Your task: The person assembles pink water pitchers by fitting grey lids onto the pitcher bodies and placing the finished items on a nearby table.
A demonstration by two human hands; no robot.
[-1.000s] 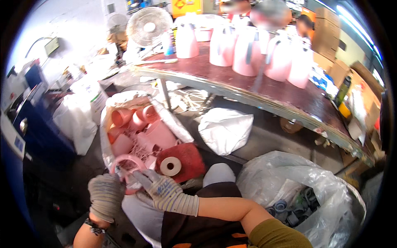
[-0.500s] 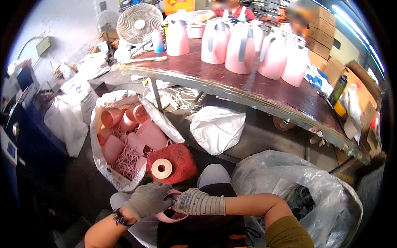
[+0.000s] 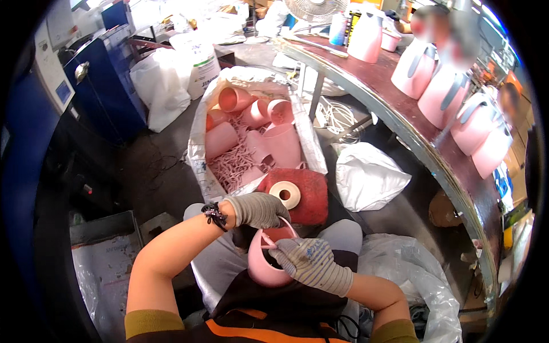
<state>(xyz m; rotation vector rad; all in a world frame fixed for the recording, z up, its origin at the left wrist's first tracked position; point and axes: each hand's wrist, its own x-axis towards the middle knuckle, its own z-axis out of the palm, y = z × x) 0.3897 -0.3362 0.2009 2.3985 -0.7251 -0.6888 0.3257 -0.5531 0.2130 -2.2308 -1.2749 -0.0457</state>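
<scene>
A hollow pink plastic jug body (image 3: 264, 268) rests above my lap, its open mouth facing up. My left hand (image 3: 258, 210), in a grey knit glove, has its fingers curled on the far rim of the jug body; part of those fingers is hidden. My right hand (image 3: 311, 262), in a striped grey glove, grips the near right rim, its fingers pointing to the opening. Just beyond my hands, a cream ring-shaped piece (image 3: 285, 195) sits on a red cloth-covered block (image 3: 311, 197).
Ahead, a white sack (image 3: 198, 154) holds several pink shells and pink shavings. Several finished pink jugs (image 3: 413, 71) with grey handles stand on the dark red table (image 3: 394, 97), where people work. A clear plastic bag (image 3: 394, 263) lies at my right, blue cabinets (image 3: 108, 86) at left.
My view has swung left, so the table and sack appear farther right. The jug body is now more upright and more visible; both hands remain on it, the right one now along its near rim.
</scene>
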